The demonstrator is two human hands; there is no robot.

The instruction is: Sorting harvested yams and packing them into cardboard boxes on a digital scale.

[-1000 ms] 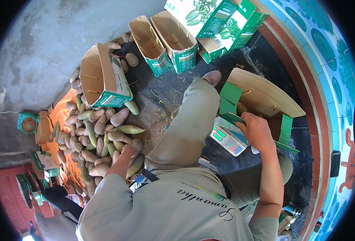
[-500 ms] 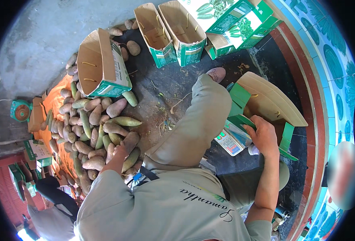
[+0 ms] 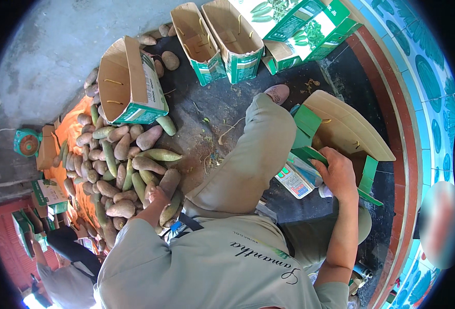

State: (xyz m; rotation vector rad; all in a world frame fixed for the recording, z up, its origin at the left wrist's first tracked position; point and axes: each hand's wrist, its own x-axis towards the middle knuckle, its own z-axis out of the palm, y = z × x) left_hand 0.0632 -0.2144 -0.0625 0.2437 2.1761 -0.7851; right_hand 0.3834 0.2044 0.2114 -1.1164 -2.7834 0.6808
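Observation:
At the edge of a heap of produce, my left hand point(image 3: 159, 198) is closed on the near end of a thick brown tuber point(image 3: 170, 180), which looks like a sweet potato. Its fingers are partly hidden. Long green gourd-like vegetables point(image 3: 160, 154) lie among the tubers around it. On the right, my right hand point(image 3: 338, 175) has its thumb and fingers over the near edge of an open green cardboard box point(image 3: 348, 126). Just left of that hand sits a digital scale point(image 3: 294, 181) with a keypad. Most of the box's inside is hidden.
An open carton point(image 3: 116, 85) stands beyond the heap, partly over it. Two more open cartons point(image 3: 227, 36) and a printed green box point(image 3: 310, 41) stand at the back. A tiled wall point(image 3: 418, 77) curves along the right. Another person point(image 3: 65, 280) works at the lower left.
My left hand has moved slightly nearer and to the right, and the brown tuber has turned a little with it. My right hand stays on the box edge.

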